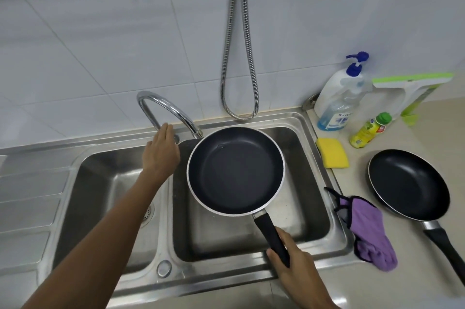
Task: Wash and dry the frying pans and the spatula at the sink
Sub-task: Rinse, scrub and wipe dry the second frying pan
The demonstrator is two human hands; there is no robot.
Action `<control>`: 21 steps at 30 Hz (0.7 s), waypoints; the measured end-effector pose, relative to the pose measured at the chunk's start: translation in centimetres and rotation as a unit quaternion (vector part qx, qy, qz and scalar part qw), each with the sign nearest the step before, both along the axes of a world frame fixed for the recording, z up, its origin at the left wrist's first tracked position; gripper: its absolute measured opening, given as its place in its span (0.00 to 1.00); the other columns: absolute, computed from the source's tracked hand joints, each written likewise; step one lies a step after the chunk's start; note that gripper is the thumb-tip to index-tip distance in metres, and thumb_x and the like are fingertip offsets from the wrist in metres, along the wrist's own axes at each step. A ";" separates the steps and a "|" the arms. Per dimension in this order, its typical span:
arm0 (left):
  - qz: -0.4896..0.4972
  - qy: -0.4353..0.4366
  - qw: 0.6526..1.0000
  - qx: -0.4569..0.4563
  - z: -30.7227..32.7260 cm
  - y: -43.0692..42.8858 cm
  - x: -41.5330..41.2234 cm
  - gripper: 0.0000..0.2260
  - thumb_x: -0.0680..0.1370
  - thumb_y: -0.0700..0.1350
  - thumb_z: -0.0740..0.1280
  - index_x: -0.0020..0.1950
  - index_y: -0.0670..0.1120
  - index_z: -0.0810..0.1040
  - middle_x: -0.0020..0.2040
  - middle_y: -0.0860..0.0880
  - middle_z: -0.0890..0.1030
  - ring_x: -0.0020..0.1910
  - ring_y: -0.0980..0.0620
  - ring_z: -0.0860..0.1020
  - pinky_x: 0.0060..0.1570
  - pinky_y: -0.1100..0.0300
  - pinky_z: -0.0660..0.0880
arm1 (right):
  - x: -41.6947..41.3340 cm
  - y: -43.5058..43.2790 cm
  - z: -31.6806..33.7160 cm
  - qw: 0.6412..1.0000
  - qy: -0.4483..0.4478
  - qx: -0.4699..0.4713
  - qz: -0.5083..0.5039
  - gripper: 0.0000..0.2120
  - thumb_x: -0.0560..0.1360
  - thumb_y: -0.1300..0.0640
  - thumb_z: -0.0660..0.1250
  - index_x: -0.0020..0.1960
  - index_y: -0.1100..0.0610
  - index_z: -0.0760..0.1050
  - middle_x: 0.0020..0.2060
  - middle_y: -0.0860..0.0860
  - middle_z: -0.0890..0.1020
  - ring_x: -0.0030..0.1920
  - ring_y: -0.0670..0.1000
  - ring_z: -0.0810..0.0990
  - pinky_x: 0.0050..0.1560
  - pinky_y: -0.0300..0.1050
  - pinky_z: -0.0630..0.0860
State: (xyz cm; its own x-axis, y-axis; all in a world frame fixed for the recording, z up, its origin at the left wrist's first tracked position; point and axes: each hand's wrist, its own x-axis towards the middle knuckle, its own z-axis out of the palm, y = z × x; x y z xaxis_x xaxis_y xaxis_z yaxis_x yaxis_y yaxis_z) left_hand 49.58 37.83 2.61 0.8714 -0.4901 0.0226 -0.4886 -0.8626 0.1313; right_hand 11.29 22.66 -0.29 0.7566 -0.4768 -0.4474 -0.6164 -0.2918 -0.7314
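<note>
My right hand (295,267) grips the black handle of a dark non-stick frying pan (235,170), held level over the right basin of the steel sink (334,230). The pan's far rim sits just below the spout of the curved chrome faucet (166,109). My left hand (161,152) reaches to the faucet's base, fingers against it; whether it grips anything is hidden. No water stream shows. A second black frying pan (409,185) rests on the counter to the right. No spatula is in view.
A purple cloth (370,230) hangs over the sink's right rim. A yellow sponge (332,152), a pump soap bottle (339,97), a small yellow bottle (368,131) and a green-and-white squeegee (407,87) stand on the counter. A metal hose (239,57) hangs on the tiled wall.
</note>
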 end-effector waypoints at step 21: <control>0.042 0.173 0.982 -0.069 -5.6 3.9 -6.6 0.32 0.79 0.39 0.64 0.81 0.45 0.54 0.82 0.44 0.57 0.72 0.36 0.71 0.67 0.40 0.72 | 1.6 -0.5 -0.5 0.999 -0.031 -0.020 0.023 0.25 0.79 0.50 0.69 0.73 0.41 0.67 0.39 0.45 0.84 0.40 0.41 0.81 0.37 0.28 0.72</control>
